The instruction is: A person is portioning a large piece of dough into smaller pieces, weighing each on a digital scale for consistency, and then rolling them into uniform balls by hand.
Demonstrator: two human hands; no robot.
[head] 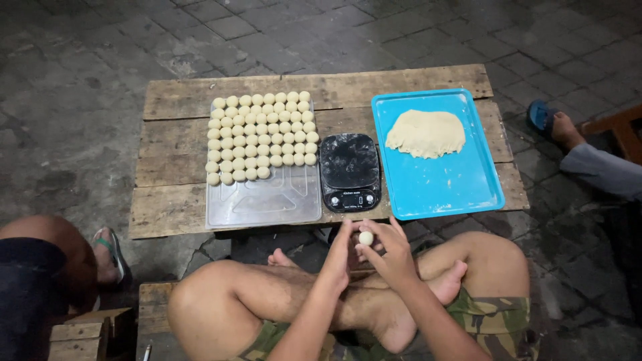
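We pinch the dough ball [366, 238] between left hand [339, 257] and right hand [391, 254] | both closed on it | tray of balls [264, 200] at 11 o'clock, left hand nearer

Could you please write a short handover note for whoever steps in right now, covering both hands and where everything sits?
Left hand and right hand: together over the crossed legs, fingers closed around one small dough ball.
Clear tray, left on the wooden table: finished balls in rows fill its far part; the near part is bare.
Black scale: middle, nothing on it.
Blue tray, right: a flat slab of dough remains.
Done: many balls made. Left: the ball in hand is not yet on the tray, and the slab is still unportioned.
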